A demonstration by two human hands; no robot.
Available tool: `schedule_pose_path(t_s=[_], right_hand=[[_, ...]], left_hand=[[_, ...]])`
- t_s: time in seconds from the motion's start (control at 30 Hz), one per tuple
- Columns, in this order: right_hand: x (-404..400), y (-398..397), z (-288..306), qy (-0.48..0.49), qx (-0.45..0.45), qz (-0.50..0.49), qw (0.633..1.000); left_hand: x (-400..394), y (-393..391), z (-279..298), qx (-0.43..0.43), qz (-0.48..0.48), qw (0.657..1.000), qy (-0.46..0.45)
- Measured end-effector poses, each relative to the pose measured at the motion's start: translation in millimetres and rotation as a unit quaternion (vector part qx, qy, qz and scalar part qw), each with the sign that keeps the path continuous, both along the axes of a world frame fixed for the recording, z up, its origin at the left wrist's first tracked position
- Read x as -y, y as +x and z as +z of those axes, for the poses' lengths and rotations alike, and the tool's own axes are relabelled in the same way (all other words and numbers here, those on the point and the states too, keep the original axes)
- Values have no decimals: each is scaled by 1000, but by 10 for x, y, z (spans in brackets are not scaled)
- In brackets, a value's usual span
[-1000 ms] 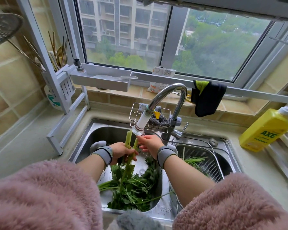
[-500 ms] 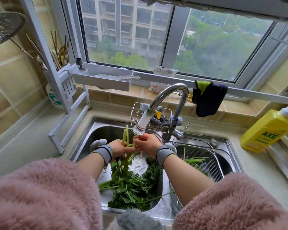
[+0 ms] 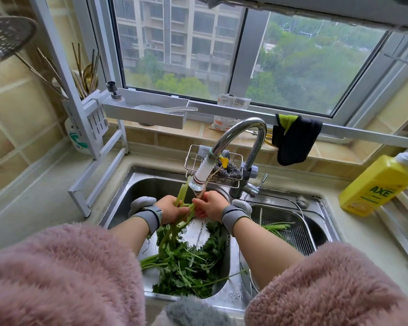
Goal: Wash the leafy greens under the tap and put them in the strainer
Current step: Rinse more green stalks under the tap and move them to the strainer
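Left hand (image 3: 172,209) gripping a bunch of leafy greens (image 3: 183,196) by the pale green stalks, fingers curled round them, right under the tap (image 3: 201,177) nozzle. Right hand (image 3: 209,205) pinching the stalk ends from the other side, thin brown roots poking up beside nozzle. Dark serrated leaves hanging down into left sink (image 3: 151,184) basin, more loose greens piled below. Few washed stems lying in mesh strainer (image 3: 290,231) in right basin. Yellow AXE bottle (image 3: 375,187) on counter, far right.
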State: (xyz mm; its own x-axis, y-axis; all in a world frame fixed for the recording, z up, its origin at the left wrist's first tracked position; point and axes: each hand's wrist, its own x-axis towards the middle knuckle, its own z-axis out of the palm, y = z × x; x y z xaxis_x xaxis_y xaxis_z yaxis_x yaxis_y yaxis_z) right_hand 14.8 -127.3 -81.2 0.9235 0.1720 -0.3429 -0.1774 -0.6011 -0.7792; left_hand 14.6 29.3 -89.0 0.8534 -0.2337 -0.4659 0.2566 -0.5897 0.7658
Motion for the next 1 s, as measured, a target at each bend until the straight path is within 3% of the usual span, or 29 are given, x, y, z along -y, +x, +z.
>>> schedule_pose_path(t_s=[0.13,0.27,0.4,0.67,0.77,0.87,1.0], right_hand=[[9,-11,39,-25,-8,24,999],[34,-43,50,44,-32,-34,998],[138,-42,-22,-96,73,-67,991],[137,-100,-66,-179,239,88,950],[128,-122,-27,-233,249,125,932],[93,-107,38,-295,246,151,911],[52,-106,24,-309,228,191,903]], left_hand=[[46,0,20,14,-18,999,39],[28,28,71,26,-7,999,34],[-68,56,58,-3,-4,999,36],[-136,93,32,-92,29,995,14],[-139,72,62,-114,37,992,-26],[-136,55,76,-95,15,995,-8],[-137,71,66,-94,15,995,-20]])
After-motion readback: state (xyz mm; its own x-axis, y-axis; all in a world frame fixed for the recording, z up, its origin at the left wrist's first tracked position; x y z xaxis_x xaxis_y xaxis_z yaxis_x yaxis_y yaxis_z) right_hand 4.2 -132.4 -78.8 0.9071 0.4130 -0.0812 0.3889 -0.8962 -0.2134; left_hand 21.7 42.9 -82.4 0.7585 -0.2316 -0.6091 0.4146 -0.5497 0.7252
